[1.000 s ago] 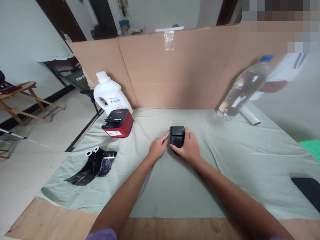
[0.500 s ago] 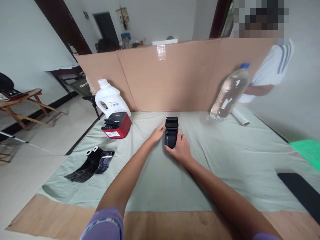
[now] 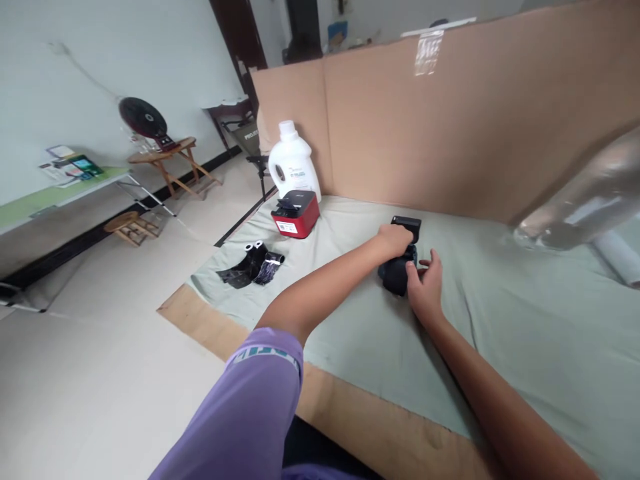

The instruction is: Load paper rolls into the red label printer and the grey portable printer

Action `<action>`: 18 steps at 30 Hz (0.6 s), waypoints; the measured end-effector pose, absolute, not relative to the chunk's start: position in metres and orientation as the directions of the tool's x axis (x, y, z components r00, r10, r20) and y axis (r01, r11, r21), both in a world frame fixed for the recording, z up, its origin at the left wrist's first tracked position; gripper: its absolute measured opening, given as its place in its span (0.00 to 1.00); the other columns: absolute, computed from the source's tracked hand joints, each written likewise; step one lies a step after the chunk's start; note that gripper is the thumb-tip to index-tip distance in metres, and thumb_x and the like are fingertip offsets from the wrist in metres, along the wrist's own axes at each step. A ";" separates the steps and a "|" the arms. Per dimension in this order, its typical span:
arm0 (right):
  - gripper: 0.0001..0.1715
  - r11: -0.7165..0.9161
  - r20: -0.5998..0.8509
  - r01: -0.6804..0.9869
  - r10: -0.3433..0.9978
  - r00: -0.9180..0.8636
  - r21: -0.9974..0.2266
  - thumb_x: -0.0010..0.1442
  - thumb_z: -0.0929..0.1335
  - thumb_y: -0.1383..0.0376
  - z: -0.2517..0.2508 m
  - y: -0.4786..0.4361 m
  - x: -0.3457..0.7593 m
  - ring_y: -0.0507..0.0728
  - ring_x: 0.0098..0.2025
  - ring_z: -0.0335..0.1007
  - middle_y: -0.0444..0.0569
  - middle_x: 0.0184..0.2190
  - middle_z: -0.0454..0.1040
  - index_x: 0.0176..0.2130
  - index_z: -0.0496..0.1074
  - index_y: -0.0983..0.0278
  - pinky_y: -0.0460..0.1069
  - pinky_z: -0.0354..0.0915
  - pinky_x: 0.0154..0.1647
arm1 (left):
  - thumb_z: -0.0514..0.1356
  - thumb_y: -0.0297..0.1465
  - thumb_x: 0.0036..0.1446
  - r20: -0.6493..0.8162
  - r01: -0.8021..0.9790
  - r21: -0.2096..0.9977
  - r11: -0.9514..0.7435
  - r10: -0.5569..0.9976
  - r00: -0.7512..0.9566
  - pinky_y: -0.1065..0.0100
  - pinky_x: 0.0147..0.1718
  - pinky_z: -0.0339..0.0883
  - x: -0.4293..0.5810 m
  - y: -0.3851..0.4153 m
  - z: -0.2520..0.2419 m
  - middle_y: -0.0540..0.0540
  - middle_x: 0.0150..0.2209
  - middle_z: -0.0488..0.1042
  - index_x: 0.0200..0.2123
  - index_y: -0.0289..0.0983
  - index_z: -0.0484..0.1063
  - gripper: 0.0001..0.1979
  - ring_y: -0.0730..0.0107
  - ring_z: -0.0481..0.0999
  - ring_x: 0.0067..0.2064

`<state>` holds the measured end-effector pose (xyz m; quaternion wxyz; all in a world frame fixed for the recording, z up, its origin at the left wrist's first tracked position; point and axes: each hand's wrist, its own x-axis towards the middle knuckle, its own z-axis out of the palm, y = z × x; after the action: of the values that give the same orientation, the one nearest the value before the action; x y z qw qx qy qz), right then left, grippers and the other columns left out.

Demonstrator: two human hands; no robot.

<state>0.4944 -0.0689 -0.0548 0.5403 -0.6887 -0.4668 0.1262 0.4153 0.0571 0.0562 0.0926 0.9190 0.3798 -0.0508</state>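
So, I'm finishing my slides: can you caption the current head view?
Left hand over an open black device, right hand at its side, on a pale green cloth.

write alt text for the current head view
A left hand is over a small black device, its lid raised, on green cloth; the right hand is at the device's side. Leftward are a red box, white jug and dark rolls.

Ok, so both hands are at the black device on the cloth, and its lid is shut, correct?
Not quite: the lid is open, not shut, as the head view shows. The left hand and right hand are both at the black device on the cloth.
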 end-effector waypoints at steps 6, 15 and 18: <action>0.41 0.031 0.331 0.489 0.772 0.542 -0.872 0.64 0.62 0.49 -0.050 -0.071 0.494 0.62 0.48 0.66 0.61 0.53 0.66 0.67 0.55 0.68 0.62 0.64 0.55 | 0.66 0.20 0.53 -0.228 0.712 0.072 -0.699 0.683 0.694 0.60 0.54 0.67 0.422 0.051 0.063 0.30 0.50 0.79 0.50 0.28 0.80 0.19 0.50 0.78 0.55; 0.35 0.030 0.284 0.385 0.727 0.625 -0.922 0.64 0.60 0.52 -0.047 -0.070 0.501 0.59 0.44 0.68 0.58 0.50 0.66 0.63 0.59 0.69 0.59 0.62 0.55 | 0.63 0.29 0.59 0.318 0.469 0.591 -0.656 0.724 0.612 0.68 0.47 0.69 0.319 0.043 0.076 0.41 0.48 0.77 0.48 0.32 0.73 0.15 0.66 0.76 0.47; 0.35 0.009 0.256 0.372 0.739 0.623 -0.928 0.63 0.60 0.53 -0.044 -0.071 0.502 0.58 0.41 0.68 0.56 0.46 0.67 0.62 0.60 0.71 0.57 0.63 0.53 | 0.62 0.39 0.62 0.321 0.467 0.722 -0.511 0.845 0.427 0.70 0.40 0.68 0.247 0.012 0.070 0.45 0.43 0.78 0.49 0.34 0.73 0.17 0.69 0.75 0.39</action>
<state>0.5017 -0.0707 -0.0445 0.5836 -0.6861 -0.4049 0.1575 0.2468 0.0124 0.0701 0.2754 0.7986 0.4109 0.3429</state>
